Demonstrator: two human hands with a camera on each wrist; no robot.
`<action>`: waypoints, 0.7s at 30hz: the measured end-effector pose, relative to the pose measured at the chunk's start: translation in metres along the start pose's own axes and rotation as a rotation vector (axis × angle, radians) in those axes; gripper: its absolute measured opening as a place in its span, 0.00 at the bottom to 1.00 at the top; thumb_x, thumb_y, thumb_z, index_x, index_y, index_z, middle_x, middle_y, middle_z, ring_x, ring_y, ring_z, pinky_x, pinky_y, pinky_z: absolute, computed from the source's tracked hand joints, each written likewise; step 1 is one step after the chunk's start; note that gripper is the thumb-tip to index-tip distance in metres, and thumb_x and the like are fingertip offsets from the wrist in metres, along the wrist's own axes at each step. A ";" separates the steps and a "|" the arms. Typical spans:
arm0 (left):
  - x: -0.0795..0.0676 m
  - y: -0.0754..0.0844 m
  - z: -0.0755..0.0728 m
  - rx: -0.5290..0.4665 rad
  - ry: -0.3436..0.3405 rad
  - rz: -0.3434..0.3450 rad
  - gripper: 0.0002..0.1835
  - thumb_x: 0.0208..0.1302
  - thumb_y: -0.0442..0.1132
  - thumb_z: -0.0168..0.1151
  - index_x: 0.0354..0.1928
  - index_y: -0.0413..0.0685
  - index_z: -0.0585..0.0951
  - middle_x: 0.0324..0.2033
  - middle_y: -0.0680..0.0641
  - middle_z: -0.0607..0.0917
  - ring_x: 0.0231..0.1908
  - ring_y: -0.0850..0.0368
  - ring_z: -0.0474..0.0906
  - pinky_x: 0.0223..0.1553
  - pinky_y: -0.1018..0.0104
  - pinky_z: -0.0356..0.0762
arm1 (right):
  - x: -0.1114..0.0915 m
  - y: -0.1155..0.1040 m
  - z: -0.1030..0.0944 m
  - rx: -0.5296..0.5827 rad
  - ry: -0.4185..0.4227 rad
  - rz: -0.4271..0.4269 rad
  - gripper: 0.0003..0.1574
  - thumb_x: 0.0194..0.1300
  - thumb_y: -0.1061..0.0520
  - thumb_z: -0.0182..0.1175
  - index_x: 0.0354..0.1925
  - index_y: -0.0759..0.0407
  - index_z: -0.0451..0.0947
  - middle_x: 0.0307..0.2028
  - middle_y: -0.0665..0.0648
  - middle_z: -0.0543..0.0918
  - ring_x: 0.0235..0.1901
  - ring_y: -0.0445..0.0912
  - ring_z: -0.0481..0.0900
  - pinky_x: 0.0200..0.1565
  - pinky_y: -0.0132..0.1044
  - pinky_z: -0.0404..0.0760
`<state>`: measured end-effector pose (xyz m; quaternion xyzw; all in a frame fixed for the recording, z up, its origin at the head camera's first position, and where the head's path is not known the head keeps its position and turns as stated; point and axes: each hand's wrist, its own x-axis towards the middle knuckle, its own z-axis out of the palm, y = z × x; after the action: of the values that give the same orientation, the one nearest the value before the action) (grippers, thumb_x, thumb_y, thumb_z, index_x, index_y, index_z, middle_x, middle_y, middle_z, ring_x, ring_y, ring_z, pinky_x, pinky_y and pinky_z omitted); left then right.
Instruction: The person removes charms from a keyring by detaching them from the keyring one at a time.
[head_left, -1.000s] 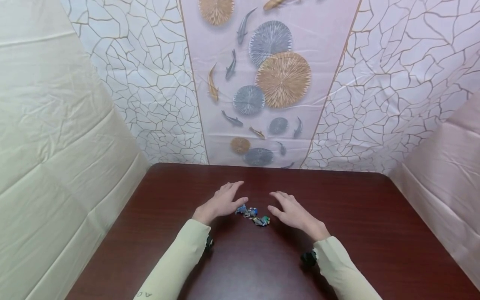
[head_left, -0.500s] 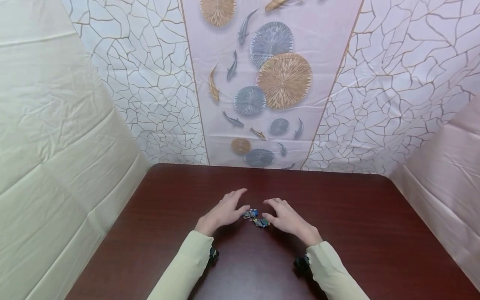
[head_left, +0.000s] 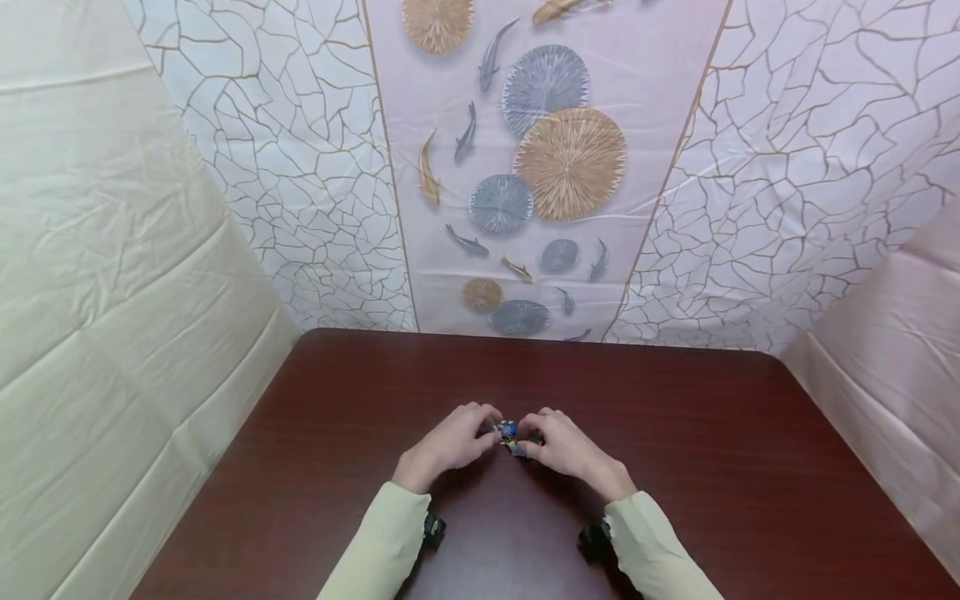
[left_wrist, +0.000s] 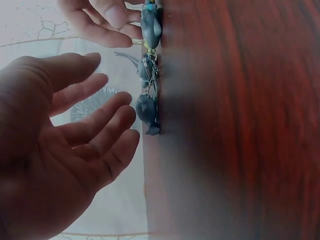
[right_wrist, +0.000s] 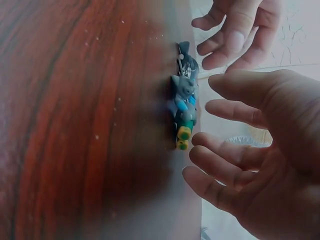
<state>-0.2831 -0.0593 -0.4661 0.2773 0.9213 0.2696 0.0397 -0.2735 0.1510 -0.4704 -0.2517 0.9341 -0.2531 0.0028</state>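
Note:
Two small figurine keychains with metal rings lie end to end on the dark red table. In the head view, a blue-and-white part of one keychain (head_left: 507,428) and the grey part of the other keychain (head_left: 517,450) show between the hands. My left hand (head_left: 453,439) is at the left end, its relaxed fingers bent beside a dark grey charm (left_wrist: 147,113). On the opposite side, the loosely bent fingers of my right hand (head_left: 567,447) reach over a grey figurine (right_wrist: 185,90) with blue, green and yellow parts. In the wrist views, both thumbs stand apart from their fingers.
The wooden table (head_left: 375,375) has a dark, glossy top. Behind it hangs a cloth (head_left: 480,133) printed with fish and round shapes. Pale cloth walls (head_left: 112,333) close in both sides. A dark wrist camera (head_left: 433,530) sits under the left sleeve.
Both hands have come down and inward, closing in on the keychains from either side. Their fingers are more bent than before and now hide the outer ends.

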 end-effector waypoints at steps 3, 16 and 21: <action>0.000 0.000 0.003 0.032 -0.006 0.012 0.13 0.64 0.42 0.57 0.49 0.49 0.78 0.38 0.52 0.79 0.40 0.59 0.74 0.43 0.66 0.73 | 0.001 0.001 0.004 -0.019 0.009 -0.044 0.06 0.57 0.53 0.65 0.34 0.52 0.80 0.33 0.51 0.77 0.36 0.45 0.71 0.40 0.41 0.71; 0.007 0.004 0.014 0.200 -0.027 0.017 0.06 0.60 0.43 0.61 0.39 0.53 0.81 0.32 0.54 0.79 0.35 0.60 0.73 0.39 0.68 0.72 | 0.002 -0.002 0.008 -0.065 -0.058 -0.016 0.06 0.59 0.51 0.63 0.35 0.50 0.79 0.36 0.51 0.74 0.38 0.47 0.68 0.40 0.40 0.71; 0.008 0.004 0.016 0.206 -0.033 -0.009 0.05 0.60 0.43 0.61 0.38 0.53 0.80 0.31 0.54 0.78 0.34 0.60 0.73 0.37 0.68 0.72 | 0.002 -0.004 0.010 -0.095 -0.067 -0.001 0.06 0.58 0.50 0.63 0.35 0.49 0.78 0.36 0.50 0.72 0.37 0.47 0.66 0.38 0.39 0.70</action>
<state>-0.2837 -0.0447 -0.4768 0.2801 0.9447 0.1686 0.0274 -0.2722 0.1419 -0.4767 -0.2602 0.9443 -0.2001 0.0220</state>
